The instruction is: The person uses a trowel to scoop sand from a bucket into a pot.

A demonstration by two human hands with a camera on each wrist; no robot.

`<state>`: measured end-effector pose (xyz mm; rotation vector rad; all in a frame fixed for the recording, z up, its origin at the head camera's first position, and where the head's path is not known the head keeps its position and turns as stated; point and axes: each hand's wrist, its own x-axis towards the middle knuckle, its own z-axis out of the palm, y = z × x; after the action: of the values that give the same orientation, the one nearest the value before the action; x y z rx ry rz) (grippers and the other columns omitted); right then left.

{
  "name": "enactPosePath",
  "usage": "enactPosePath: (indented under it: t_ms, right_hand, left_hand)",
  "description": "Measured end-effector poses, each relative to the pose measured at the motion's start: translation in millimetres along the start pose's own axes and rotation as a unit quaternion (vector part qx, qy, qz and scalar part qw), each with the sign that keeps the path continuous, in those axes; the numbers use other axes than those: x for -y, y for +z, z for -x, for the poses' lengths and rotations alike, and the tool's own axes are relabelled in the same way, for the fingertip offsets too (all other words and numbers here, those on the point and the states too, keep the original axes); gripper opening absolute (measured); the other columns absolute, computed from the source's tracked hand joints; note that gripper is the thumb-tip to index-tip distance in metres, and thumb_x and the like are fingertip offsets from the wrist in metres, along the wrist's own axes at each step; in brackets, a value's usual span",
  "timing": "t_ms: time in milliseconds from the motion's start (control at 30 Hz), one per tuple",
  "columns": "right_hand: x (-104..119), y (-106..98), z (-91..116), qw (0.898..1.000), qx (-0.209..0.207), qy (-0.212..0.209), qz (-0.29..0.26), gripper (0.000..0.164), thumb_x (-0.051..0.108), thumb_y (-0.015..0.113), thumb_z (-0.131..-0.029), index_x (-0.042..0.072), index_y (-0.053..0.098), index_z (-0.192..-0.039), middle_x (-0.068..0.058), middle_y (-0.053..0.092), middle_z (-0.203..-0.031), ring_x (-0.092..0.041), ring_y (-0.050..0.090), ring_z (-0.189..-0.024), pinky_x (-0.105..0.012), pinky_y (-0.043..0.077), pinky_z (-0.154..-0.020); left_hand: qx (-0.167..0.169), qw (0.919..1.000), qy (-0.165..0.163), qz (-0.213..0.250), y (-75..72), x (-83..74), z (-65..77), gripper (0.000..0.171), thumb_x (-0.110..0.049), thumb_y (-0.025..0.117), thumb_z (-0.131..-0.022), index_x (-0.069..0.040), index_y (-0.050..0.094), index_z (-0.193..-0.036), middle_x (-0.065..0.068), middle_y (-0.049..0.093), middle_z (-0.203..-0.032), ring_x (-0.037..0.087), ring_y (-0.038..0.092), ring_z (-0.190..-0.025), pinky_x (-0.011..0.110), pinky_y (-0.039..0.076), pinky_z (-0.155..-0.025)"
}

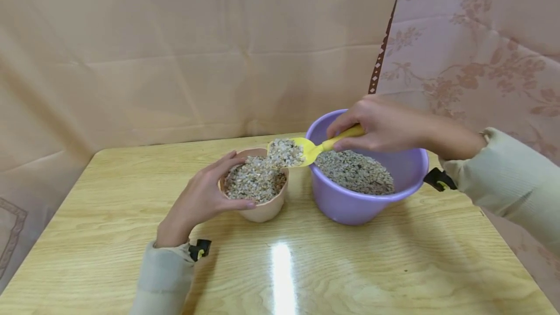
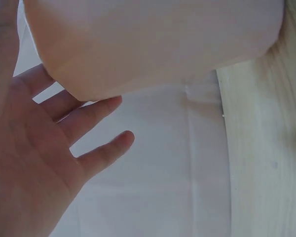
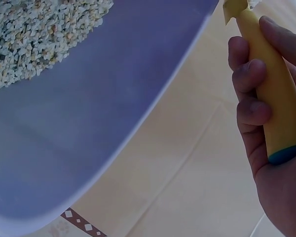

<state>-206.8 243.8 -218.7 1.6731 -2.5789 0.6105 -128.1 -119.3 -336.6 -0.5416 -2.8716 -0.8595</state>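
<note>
My right hand grips the handle of a yellow hand shovel, fingers and thumb wrapped round it. Pale gravel is heaped on its blade, whose tip reaches over the rim of a small peach pot. Gravel nearly fills that pot. With thumb on the near side and fingers on the far side, my left hand holds the pot at its left. In the left wrist view several fingers lie against or close to the pot's wall. A purple basin holding more gravel stands below my right hand.
Both containers stand on a light wooden table, near its back edge. Behind it hangs a beige curtain, and a floral cloth hangs at the right. The basin's rim runs close beside my right hand.
</note>
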Motion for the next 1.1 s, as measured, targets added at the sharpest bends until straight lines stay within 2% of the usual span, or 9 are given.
enactPosePath:
  t_ms: [200,367,567,1100]
  right_hand:
    - [2,4,-7,1.000,0.006,-0.016,0.007,0.013,0.019,0.074,-0.091,0.017,0.077,-0.104,0.016,0.073,-0.091,0.001,0.054,-0.060,-0.024,0.049,-0.059]
    - [3,7,-12,1.000,0.007,-0.024,0.004,0.013,0.019,0.074,-0.091,0.016,0.078,-0.104,0.014,0.074,-0.091,0.000,0.054,-0.060,-0.024,0.047,-0.057]
    - [8,8,-17,0.999,0.016,-0.019,0.021,0.012,0.020,0.075,-0.091,0.018,0.078,-0.102,0.016,0.072,-0.086,-0.002,0.050,-0.059,-0.023,0.042,-0.054]
    - [17,7,-28,0.998,0.046,0.003,0.042,0.013,0.019,0.076,-0.089,0.023,0.078,-0.102,0.016,0.073,-0.095,-0.002,0.051,-0.061,-0.027,0.042,-0.056]
  left_hand:
    - [-0.009,0.9997,0.002,0.023,1.4,10.5,2.8,0.096,-0.064,0.084,-0.065,-0.023,0.051,-0.145,0.002,0.035,-0.159,0.034,0.036,-0.142,0.062,0.035,-0.108]
    - [-0.023,0.9990,0.011,0.036,3.2,16.5,3.2,0.095,-0.057,0.088,-0.066,-0.021,0.051,-0.145,0.001,0.040,-0.157,0.032,0.039,-0.141,0.060,0.035,-0.108]
    - [-0.025,0.9984,0.014,0.048,2.5,18.9,4.0,0.094,-0.052,0.089,-0.067,-0.021,0.050,-0.146,0.000,0.041,-0.156,0.032,0.039,-0.141,0.060,0.035,-0.109]
    - [-0.035,0.9972,0.018,0.063,4.3,24.8,5.1,0.091,-0.047,0.090,-0.067,-0.016,0.052,-0.144,-0.002,0.042,-0.155,0.032,0.038,-0.141,0.060,0.033,-0.110]
